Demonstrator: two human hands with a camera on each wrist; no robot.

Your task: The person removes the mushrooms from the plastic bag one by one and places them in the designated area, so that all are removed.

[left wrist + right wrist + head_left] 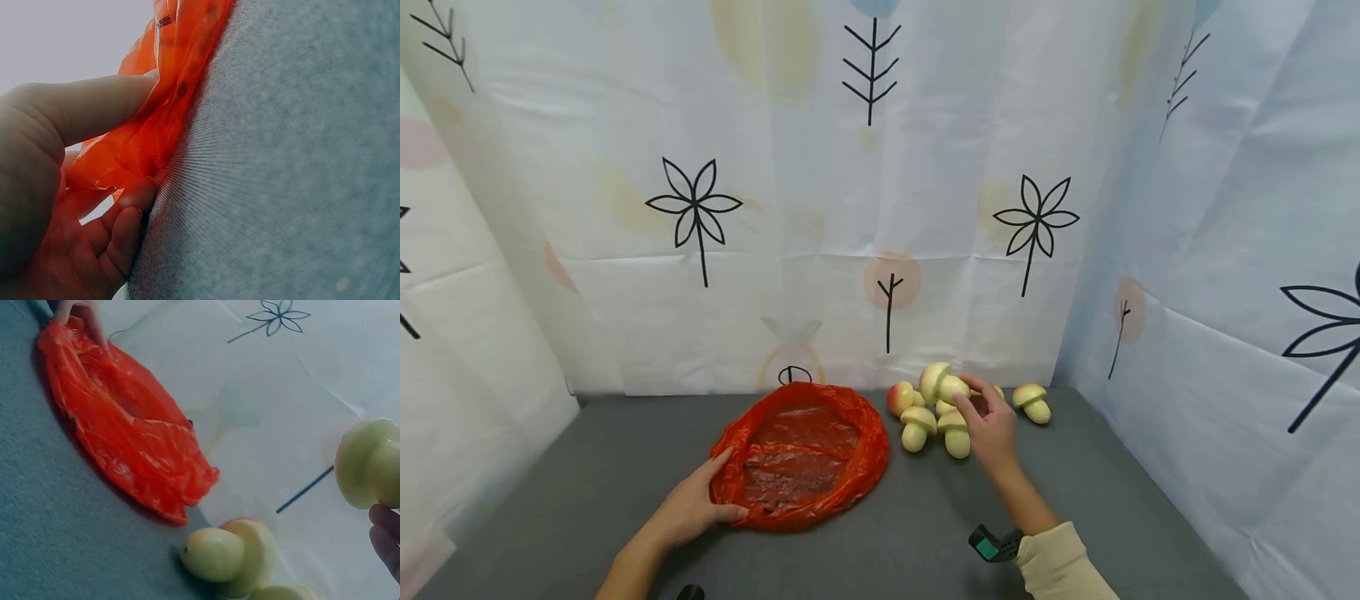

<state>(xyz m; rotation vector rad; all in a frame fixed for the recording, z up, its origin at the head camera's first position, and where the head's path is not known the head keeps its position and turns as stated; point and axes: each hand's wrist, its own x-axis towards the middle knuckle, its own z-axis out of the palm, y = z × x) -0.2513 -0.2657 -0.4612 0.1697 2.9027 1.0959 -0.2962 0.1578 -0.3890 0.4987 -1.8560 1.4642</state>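
Observation:
A red plastic bag (pixel 874 442) lies on the grey table with its mouth spread wide and its rim rolled into a ring. My left hand (pixel 688 507) holds the bag's left edge; in the left wrist view the thumb (pixel 103 106) lies over the thin plastic, with fingers on the other side. Off to the right, my right hand (pixel 992 425) pinches a pale yellow-green toy mushroom (pixel 942 383) and keeps it raised above several similar ones. The held mushroom (pixel 365 465) also shows at the right edge of the right wrist view.
Beneath and beside the right hand lie more mushrooms, among them one with a reddish cap (pixel 900 398), one in front (pixel 916 429) and another farther right (pixel 1033 404). A patterned white curtain (pixel 880 208) borders the table at the back and sides.

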